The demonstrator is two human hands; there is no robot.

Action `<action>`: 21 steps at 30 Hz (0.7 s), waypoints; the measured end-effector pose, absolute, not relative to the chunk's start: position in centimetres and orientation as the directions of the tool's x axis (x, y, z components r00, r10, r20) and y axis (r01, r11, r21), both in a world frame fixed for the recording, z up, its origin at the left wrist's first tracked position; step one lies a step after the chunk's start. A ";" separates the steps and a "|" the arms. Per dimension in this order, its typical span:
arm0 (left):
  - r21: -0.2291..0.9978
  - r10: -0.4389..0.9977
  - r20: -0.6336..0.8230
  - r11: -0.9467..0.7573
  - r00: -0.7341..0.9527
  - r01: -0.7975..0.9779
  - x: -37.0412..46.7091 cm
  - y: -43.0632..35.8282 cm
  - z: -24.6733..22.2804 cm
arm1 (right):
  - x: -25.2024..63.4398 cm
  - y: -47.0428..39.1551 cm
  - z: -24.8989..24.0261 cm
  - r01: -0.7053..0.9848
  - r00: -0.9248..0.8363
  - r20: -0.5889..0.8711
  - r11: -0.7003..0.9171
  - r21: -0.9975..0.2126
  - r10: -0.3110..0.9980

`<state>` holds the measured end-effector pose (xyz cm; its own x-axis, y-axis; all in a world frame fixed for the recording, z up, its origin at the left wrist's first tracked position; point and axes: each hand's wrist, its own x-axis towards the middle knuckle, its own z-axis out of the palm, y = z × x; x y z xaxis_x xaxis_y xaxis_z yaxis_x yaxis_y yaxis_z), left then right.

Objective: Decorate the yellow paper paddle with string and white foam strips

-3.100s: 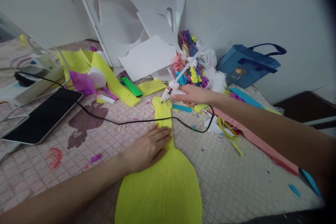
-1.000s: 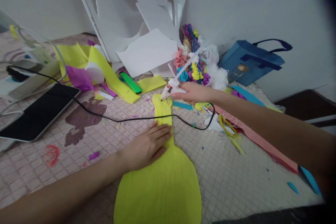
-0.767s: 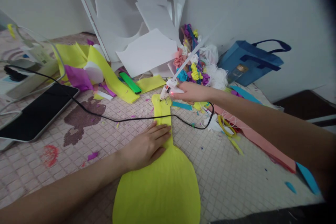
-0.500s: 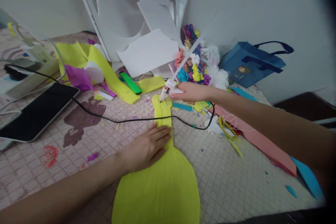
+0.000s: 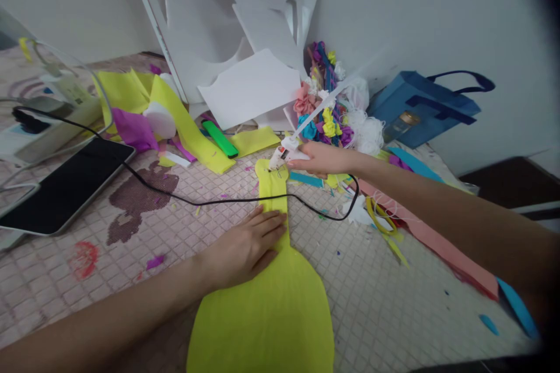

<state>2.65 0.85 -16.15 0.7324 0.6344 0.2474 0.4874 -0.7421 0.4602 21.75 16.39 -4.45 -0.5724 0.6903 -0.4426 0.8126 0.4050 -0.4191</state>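
A yellow paper-covered shape [image 5: 266, 309] with a round body and a narrow neck lies on the table. My left hand [image 5: 247, 245] rests flat on its neck, fingers stretched out and holding nothing. My right hand [image 5: 317, 158] is wrapped round a white glue gun [image 5: 284, 153], whose nozzle points down at the rounded top end of the neck. A long clear glue stick [image 5: 321, 106] sticks up from the back of the gun. The gun's black cord [image 5: 219, 202] runs across the neck, just beyond my left fingers.
A phone or tablet [image 5: 65, 186] and a power strip [image 5: 44, 143] are at the left. Behind lie a green cutter [image 5: 220, 139], yellow paper [image 5: 184, 122], white card [image 5: 251, 87] and paper flowers [image 5: 326, 119]. A blue bag [image 5: 420, 108], scissors [image 5: 378, 213] and pink paper [image 5: 446, 245] are at the right.
My right hand and the glue gun have tilted slightly, with the glue stick leaning further right. My left hand stays on the neck. The whole view has shifted a little.
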 end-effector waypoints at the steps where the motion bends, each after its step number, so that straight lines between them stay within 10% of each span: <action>1: 0.459 0.636 0.241 -0.740 0.733 0.491 2.7 0.8 -16.1 | 21.9 16.4 -4.2 0.808 -0.575 -0.443 0.392 -0.440 0.688; 21: 0.480 0.635 0.272 -0.741 0.723 0.470 2.6 0.8 -16.1 | 24.0 15.2 -3.2 0.826 -0.528 -0.404 0.340 -0.450 0.747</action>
